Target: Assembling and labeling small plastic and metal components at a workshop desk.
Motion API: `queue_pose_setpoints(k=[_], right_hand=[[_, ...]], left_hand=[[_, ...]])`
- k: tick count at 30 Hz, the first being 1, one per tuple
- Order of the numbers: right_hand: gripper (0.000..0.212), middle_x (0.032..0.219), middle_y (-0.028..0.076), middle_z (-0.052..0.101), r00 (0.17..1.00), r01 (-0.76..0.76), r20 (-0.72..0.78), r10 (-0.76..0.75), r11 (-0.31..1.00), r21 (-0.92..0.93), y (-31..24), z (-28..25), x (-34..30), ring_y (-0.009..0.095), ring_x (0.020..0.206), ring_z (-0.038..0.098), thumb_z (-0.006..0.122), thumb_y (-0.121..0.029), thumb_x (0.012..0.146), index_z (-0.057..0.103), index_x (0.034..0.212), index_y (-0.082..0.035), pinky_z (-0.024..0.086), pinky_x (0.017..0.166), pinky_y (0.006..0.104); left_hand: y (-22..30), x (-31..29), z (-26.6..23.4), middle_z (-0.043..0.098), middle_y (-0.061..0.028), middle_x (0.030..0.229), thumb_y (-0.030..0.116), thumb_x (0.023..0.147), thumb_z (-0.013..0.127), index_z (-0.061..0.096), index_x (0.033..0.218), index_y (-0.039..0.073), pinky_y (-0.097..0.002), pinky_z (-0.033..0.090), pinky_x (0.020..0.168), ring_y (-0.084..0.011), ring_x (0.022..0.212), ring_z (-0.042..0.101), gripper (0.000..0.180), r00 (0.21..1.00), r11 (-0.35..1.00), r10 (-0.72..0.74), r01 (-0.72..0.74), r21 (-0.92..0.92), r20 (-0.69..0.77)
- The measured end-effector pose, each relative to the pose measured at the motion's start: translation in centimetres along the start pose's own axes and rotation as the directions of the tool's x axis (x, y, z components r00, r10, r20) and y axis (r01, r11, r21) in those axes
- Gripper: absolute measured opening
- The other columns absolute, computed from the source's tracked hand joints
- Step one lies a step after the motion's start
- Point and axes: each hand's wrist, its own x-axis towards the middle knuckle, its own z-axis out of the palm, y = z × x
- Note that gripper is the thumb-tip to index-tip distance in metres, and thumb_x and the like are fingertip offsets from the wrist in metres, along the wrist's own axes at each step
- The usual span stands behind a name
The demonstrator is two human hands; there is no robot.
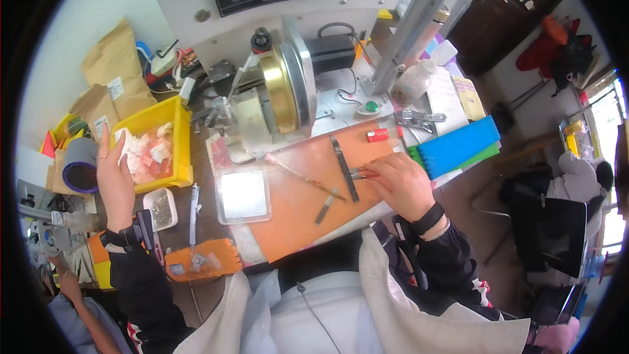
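Observation:
My left hand [116, 187] is raised at the left, its fingers stretched out beside a dark blue cylinder [80, 165] and the yellow bin [185, 147]. Whether it touches the cylinder, I cannot tell. Crumpled white and pink tissue fills the bin. Over the orange mat [282, 196], my right hand [403, 183] pinches a slim metal tool [359, 174] that looks like tweezers; the fingers hide most of it. Its tip is close to a black bar [344, 169]. Nearby lie a thin brush-like stick [304, 177], a small flat blade [325, 206] and a red cylinder [378, 135].
A machine with a brass wheel [279, 92] stands behind the mat. Left of the mat are a clear square box [244, 195] and a small white dish [160, 210]. A blue pad [462, 146] and metal clamp [419, 119] lie right. Another person's hand [67, 280] shows lower left.

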Motion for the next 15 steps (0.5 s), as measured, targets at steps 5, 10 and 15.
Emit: queue_pose_setpoints(k=[5, 10, 15], right_hand=[[0.016, 0.083, 0.003, 0.067, 1.000, 0.020, -0.001, -0.020, 0.995, -0.102, 1.0, 1.4, -0.4, 0.023, 0.084, 0.063, 0.074, -0.011, 0.071, 0.072, 0.086, -0.012, 0.052, 0.073, 0.0366], [0.020, 0.081, 0.007, 0.065, 0.994, 0.091, 0.076, -0.078, 0.980, -0.178, 0.3, 0.4, 0.3, 0.028, 0.079, 0.063, 0.064, -0.006, 0.075, 0.070, 0.094, -0.009, 0.050, 0.070, 0.0383], [0.023, 0.081, 0.006, 0.062, 0.991, 0.033, 0.134, 0.012, 0.943, -0.332, -0.7, -0.8, 1.2, 0.027, 0.078, 0.062, 0.062, -0.006, 0.076, 0.068, 0.097, -0.011, 0.049, 0.068, 0.0387]], left_hand=[[-1.1, 0.0, 0.2, 0.068, -0.0216, 0.088, 0.003, 0.088, 0.059, 0.064, 0.120, 0.002, -0.0394, 0.052, 0.069, -0.0346, 0.078, 0.068, 0.033, 0.914, 0.935, -0.293, 0.335, -0.116, 0.280], [-2.5, 0.8, 0.4, 0.071, -0.0168, 0.085, 0.007, 0.085, 0.067, 0.069, 0.109, 0.002, -0.0397, 0.052, 0.069, -0.0339, 0.076, 0.068, 0.025, 0.975, 0.974, 0.208, -0.214, -0.070, -0.080], [4.0, 3.2, -2.5, 0.067, -0.0125, 0.070, 0.013, 0.082, 0.072, 0.069, 0.095, 0.000, -0.0342, 0.048, 0.061, -0.0282, 0.063, 0.065, 0.019, 0.928, 0.918, -0.233, 0.308, -0.249, 0.290]])
